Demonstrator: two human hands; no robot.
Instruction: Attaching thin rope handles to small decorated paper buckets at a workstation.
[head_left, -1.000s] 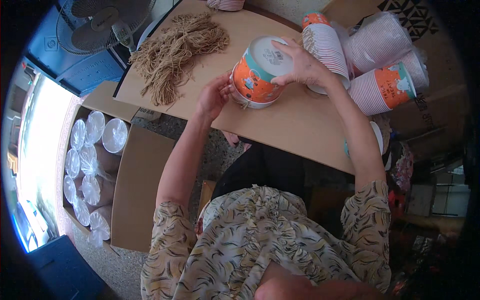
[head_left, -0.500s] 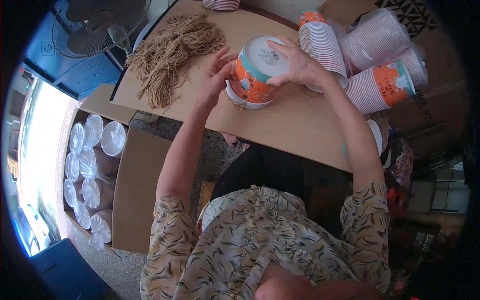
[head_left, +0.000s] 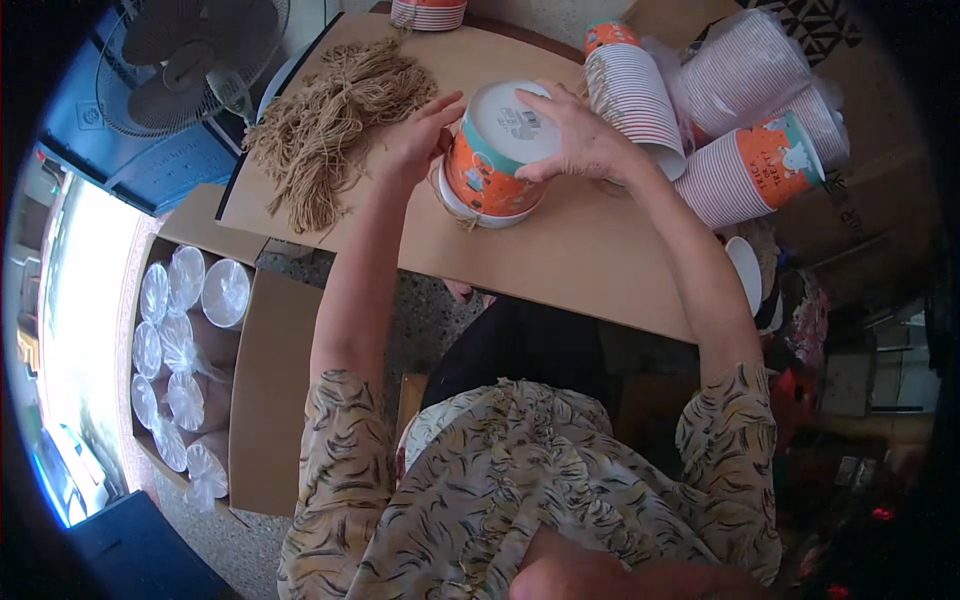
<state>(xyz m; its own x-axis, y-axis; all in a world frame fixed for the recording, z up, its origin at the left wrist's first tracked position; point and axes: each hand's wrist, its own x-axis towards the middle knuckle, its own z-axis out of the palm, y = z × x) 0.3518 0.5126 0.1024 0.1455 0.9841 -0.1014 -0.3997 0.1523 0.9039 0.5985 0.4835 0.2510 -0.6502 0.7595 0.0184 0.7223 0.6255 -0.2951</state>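
Note:
An orange paper bucket (head_left: 490, 185) with a teal band stands upside down on the table, its white base up and its white rim down. A piece of twine (head_left: 467, 222) shows at the rim's near side. My right hand (head_left: 580, 138) grips the bucket from the right, thumb and fingers spread over the edge of its base. On the other side my left hand (head_left: 425, 140) cups the wall with bent fingers, some of them partly hidden. A heap of tan twine lengths (head_left: 335, 110) lies left of my left hand.
Stacks of nested paper buckets (head_left: 640, 105) lie at the right, some in clear plastic (head_left: 745, 75). Another stack (head_left: 428, 14) stands at the table's (head_left: 590, 260) far edge. An open carton (head_left: 285, 370) of plastic-wrapped buckets sits lower left, below a fan (head_left: 190, 60).
In the picture, the bucket and both hands sit slightly lower and farther left, as does the table. My left fingers have closed in nearer to the bucket's wall.

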